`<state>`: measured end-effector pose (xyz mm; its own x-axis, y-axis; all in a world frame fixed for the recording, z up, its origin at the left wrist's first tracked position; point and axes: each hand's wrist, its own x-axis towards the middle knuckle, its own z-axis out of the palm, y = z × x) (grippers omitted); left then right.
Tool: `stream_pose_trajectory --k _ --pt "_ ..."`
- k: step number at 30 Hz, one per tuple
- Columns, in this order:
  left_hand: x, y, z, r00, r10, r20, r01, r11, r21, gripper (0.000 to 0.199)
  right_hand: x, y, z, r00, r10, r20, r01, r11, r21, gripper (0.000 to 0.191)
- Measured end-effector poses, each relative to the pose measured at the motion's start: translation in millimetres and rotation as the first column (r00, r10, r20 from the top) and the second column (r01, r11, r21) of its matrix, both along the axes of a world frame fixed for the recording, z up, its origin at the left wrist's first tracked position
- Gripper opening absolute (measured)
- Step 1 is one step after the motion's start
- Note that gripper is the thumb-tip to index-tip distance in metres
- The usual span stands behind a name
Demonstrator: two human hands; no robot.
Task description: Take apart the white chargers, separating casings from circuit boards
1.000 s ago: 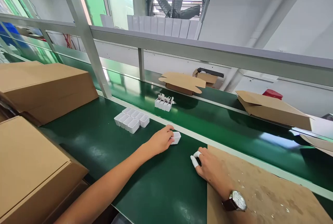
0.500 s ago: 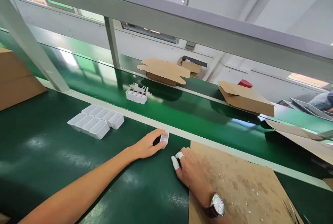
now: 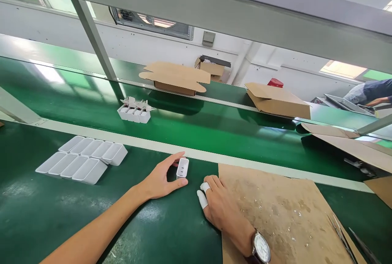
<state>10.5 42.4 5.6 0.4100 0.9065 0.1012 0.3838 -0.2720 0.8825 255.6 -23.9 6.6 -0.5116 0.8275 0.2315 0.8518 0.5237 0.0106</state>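
Note:
A small white plastic charger housing [image 3: 182,167], hollow with slots in its floor, stands on the dark green table. My left hand [image 3: 162,179] is around it, thumb and fingers spread, and a gap shows between the thumb and the housing. Loosely curled, my right hand [image 3: 219,202] rests at the left edge of a cardboard sheet [image 3: 275,206]; nothing shows in its fingers. White finger cots [image 3: 202,199] cover its thumb and index finger, and a wristwatch [image 3: 261,247] is on that wrist. More white housings [image 3: 82,157] lie in two rows at the left.
Beyond the pale rail runs a green conveyor belt [image 3: 190,129], carrying a group of white housings with parts in them [image 3: 134,113]. Flat cardboard boxes [image 3: 177,78] lie further back. Tweezers [image 3: 341,235] rest on the sheet. Another person [image 3: 370,92] is at the far right.
My left hand has opened its fingers off the white housing, which now stands free. My right hand stays nearly in place. The view has shifted a little to the right.

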Motion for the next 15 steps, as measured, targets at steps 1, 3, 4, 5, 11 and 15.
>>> stream_pose_trajectory --k 1,3,4,5,11,15 --pt "0 0 -0.5 1.000 0.000 0.005 0.000 1.000 0.002 0.077 -2 -2 -0.1 1.000 -0.012 -0.003 0.012 1.000 -0.005 0.011" --pt "0 0 -2.4 1.000 0.005 0.009 -0.005 1.000 0.019 0.076 -9 -8 -1.8 0.999 -0.045 0.002 0.045 0.999 0.005 0.011" --pt "0 0 -3.7 1.000 0.012 0.007 -0.012 0.999 0.035 0.075 -12 -12 -3.3 0.998 -0.059 0.004 0.059 0.998 0.026 0.015" --pt "0 0 -4.9 1.000 0.021 0.004 -0.022 0.998 0.059 0.073 -16 -16 -5.3 0.997 -0.072 0.004 0.072 0.996 0.052 0.020" --pt "2 -3 -5.1 0.995 0.093 -0.046 -0.071 0.932 0.356 0.060 -18 -24 -15.0 0.989 -0.051 -0.140 0.057 0.997 0.045 0.042" --pt "5 -9 0.7 0.982 0.189 0.022 -0.149 0.696 0.703 0.049 -14 -19 -8.7 0.982 -0.054 -0.183 0.042 0.997 -0.067 0.052"
